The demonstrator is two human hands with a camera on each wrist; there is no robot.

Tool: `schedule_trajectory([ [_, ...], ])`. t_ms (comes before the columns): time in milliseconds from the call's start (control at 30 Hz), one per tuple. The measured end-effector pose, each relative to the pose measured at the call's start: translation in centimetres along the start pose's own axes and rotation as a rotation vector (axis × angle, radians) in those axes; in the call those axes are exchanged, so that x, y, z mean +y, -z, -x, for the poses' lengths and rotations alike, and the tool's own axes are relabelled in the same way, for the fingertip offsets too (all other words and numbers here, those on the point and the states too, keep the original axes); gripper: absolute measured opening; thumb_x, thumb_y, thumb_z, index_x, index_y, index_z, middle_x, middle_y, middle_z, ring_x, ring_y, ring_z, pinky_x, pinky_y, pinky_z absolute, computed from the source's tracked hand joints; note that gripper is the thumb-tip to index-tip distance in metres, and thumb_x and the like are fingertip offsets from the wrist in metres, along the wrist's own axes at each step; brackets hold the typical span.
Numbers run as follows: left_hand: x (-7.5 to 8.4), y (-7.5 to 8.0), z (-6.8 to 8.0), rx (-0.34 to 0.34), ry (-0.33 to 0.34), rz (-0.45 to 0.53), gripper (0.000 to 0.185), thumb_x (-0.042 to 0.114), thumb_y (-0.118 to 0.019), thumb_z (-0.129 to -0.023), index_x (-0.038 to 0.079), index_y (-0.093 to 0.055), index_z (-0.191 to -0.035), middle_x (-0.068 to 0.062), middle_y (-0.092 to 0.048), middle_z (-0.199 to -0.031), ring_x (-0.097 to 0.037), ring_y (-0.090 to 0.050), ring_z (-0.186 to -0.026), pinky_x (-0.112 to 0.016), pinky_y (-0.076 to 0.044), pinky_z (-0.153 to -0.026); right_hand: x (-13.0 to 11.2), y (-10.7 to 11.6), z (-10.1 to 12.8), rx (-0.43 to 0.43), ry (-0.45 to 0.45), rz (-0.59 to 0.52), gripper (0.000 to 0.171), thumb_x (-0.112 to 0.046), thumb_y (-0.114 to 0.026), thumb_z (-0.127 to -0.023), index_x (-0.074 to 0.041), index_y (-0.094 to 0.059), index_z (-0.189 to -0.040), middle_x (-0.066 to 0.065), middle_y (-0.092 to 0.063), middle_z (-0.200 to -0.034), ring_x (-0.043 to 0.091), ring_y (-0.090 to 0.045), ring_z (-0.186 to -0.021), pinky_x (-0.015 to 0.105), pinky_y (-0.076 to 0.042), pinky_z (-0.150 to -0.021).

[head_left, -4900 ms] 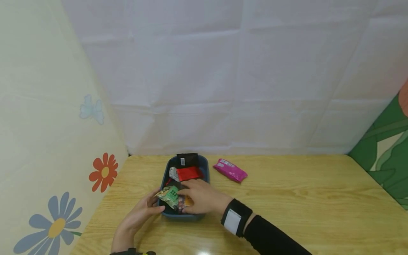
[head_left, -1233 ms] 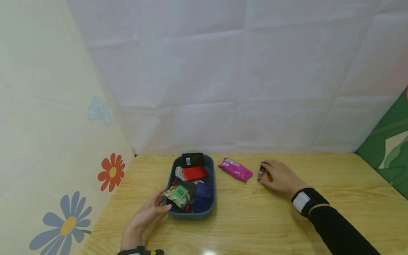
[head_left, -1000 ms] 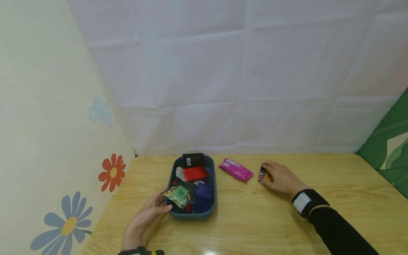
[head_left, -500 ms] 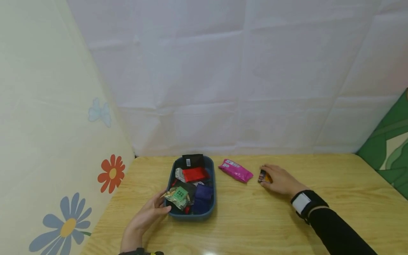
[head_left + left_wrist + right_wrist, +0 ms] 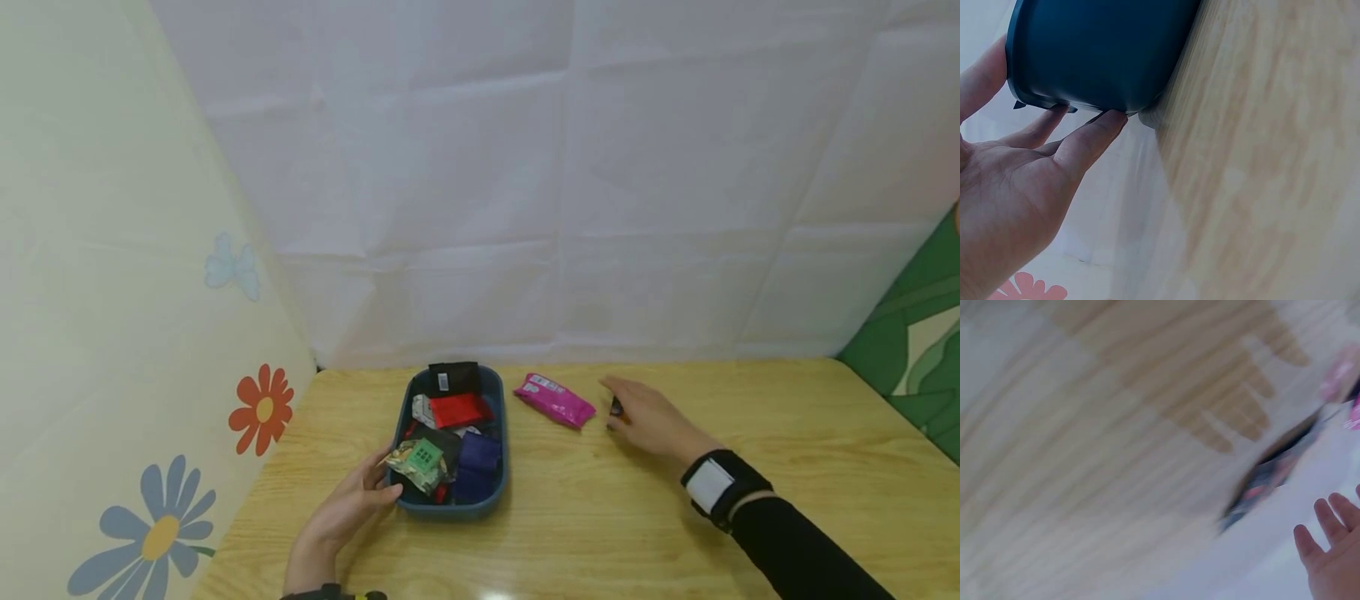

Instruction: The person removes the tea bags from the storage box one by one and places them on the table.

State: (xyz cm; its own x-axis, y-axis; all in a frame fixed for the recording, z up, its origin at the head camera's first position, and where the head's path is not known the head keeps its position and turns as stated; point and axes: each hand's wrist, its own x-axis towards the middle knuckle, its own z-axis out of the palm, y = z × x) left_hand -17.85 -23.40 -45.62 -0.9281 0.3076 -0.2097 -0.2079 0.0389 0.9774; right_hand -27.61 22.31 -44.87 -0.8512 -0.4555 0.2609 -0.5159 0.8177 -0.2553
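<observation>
A small dark-and-orange packet (image 5: pixel 617 411) lies on the table right of a pink packet (image 5: pixel 555 401). My right hand (image 5: pixel 652 419) is just above the small packet and partly hides it in the head view. In the right wrist view the fingers of that hand (image 5: pixel 1335 550) are straight and spread, apart from the packet (image 5: pixel 1272 475), which looks blurred. My left hand (image 5: pixel 348 504) holds the near left side of a blue plastic bin (image 5: pixel 504 467). Its thumb goes over the rim, and its fingers touch the outer wall (image 5: pixel 1097 56).
Inside the bin are a red packet (image 5: pixel 460 410), a black packet (image 5: pixel 453 377), a purple packet (image 5: pixel 478 458) and a gold-and-green packet (image 5: pixel 422 463). The wooden table (image 5: pixel 585 525) ends at a white cloth (image 5: pixel 450 183) behind and a patterned panel (image 5: pixel 142 333) at left.
My right hand has carried the small packet from the bin to the table, then let go and straightened its fingers above it. The left hand has stayed at the bin.
</observation>
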Motion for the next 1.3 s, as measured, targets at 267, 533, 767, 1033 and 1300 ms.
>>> schedule_trajectory([
  [267,0.1,-0.2,0.0,0.014,0.012,0.006,0.080,0.005,-0.062,-0.094,-0.006,-0.011,-0.155,-0.040,-0.014,-0.154,-0.051,-0.020,-0.141,-0.051,-0.027,-0.112,-4.8,-0.1,-1.2,-0.018,0.047,-0.009,0.061,-0.019,-0.068,-0.094,0.006,-0.042,-0.143,0.029,-0.045,-0.144,0.045,-0.044,-0.131,0.058,-0.034,-0.107],
  [533,0.5,-0.4,0.1,0.016,0.007,-0.017,0.081,0.006,-0.063,-0.094,-0.006,-0.011,-0.155,-0.042,-0.012,-0.153,-0.055,-0.015,-0.141,-0.053,-0.028,-0.111,-10.3,-0.2,-2.1,0.040,0.151,-0.027,0.064,-0.021,-0.071,-0.092,0.006,-0.042,-0.143,0.027,-0.050,-0.140,0.041,-0.049,-0.129,0.056,-0.037,-0.106],
  [767,0.5,-0.2,0.2,0.012,0.013,-0.009,0.084,0.009,-0.065,-0.093,-0.005,-0.010,-0.155,-0.041,-0.014,-0.153,-0.053,-0.016,-0.142,-0.048,-0.031,-0.109,-14.8,-1.0,-3.4,-0.043,0.123,-0.083,0.064,-0.030,-0.068,-0.095,-0.004,-0.042,-0.147,0.016,-0.046,-0.149,0.033,-0.044,-0.136,0.055,-0.035,-0.108],
  [1033,0.6,-0.1,0.3,0.038,0.036,-0.022,0.084,0.011,-0.066,-0.093,-0.004,-0.013,-0.156,-0.041,-0.012,-0.153,-0.056,-0.013,-0.141,-0.056,-0.027,-0.111,-19.3,-1.4,-4.7,-0.134,0.118,-0.071,0.066,-0.043,-0.062,-0.096,-0.008,-0.043,-0.149,0.016,-0.041,-0.152,0.033,-0.042,-0.137,0.052,-0.033,-0.111],
  [1300,0.7,-0.3,0.4,0.029,0.021,-0.030,0.082,0.011,-0.065,-0.094,-0.004,-0.012,-0.155,-0.041,-0.011,-0.154,-0.055,-0.012,-0.142,-0.059,-0.024,-0.112,-23.0,-2.5,-5.4,-0.176,0.095,-0.019,0.067,-0.048,-0.063,-0.094,-0.007,-0.048,-0.145,0.016,-0.050,-0.144,0.030,-0.049,-0.131,0.051,-0.040,-0.105],
])
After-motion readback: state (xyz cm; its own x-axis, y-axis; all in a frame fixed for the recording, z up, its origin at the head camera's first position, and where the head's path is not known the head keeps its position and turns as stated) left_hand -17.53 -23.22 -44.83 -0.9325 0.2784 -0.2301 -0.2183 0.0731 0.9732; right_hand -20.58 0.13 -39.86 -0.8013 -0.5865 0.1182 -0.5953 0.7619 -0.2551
